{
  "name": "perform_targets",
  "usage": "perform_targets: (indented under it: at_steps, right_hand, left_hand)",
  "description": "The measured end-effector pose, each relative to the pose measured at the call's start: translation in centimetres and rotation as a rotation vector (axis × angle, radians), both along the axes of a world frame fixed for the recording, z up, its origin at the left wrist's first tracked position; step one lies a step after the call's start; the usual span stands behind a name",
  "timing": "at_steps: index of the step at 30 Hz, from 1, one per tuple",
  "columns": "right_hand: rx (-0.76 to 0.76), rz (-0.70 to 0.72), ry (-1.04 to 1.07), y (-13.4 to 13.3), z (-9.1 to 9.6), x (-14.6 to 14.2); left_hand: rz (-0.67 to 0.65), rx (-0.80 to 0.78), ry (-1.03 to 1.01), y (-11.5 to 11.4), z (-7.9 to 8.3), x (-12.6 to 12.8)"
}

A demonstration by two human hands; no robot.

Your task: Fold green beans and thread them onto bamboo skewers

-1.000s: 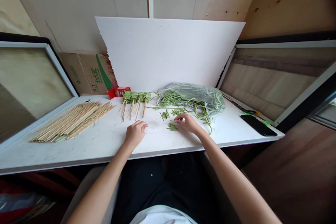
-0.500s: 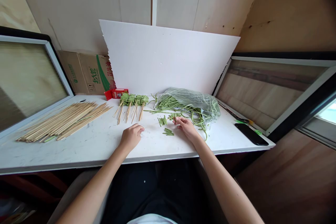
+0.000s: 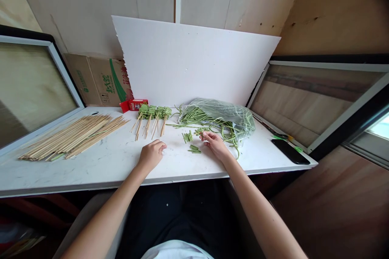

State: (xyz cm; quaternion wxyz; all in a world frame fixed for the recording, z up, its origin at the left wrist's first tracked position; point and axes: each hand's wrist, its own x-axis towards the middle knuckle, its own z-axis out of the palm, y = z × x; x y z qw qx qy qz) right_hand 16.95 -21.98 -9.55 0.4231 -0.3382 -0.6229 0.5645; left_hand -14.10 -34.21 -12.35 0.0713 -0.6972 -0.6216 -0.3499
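Note:
My left hand (image 3: pixel 152 155) rests near the front of the white table, fingers curled together; whatever they hold, if anything, is hidden. To its right, my right hand (image 3: pixel 213 144) pinches a cut green bean piece (image 3: pixel 201 131) at the edge of a small pile. Two more groups of cut bean pieces, one upper (image 3: pixel 187 136) and one lower (image 3: pixel 194 149), lie just left of that hand. Behind it, long green beans (image 3: pixel 194 116) spill from a clear plastic bag (image 3: pixel 240 115). Several skewers threaded with bean pieces (image 3: pixel 154 112) lie beyond my left hand.
A large heap of bare bamboo skewers (image 3: pixel 75 135) covers the table's left side. A red box (image 3: pixel 139 104) and a cardboard carton (image 3: pixel 100 81) stand behind. At the right lies a black phone (image 3: pixel 290 151). A white board (image 3: pixel 194 62) leans at the back.
The view has tilted slightly, so everything sits a little higher. My right fingers have shifted slightly at the bean pieces; my left hand stays nearly still.

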Motion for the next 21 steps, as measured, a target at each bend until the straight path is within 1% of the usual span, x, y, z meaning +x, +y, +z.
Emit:
perform_targets:
  at_steps: [9, 15, 18, 21]
  right_hand:
    - [-0.016, -0.002, 0.053, -0.69, 0.81, -0.24]
    - [-0.010, -0.025, 0.025, -0.65, 0.73, -0.28]
    - [0.028, -0.061, -0.016, -0.52, 0.65, -0.24]
    - [0.105, -0.116, -0.085, -0.49, 0.66, -0.19]
  left_hand:
    - [0.002, -0.008, 0.000, 0.04, -0.08, -0.07]
    - [0.012, -0.014, 0.001, -0.01, 0.06, -0.01]
    - [0.009, -0.019, 0.003, -0.07, 0.11, 0.02]
    - [0.007, -0.017, 0.021, -0.10, 0.09, 0.01]
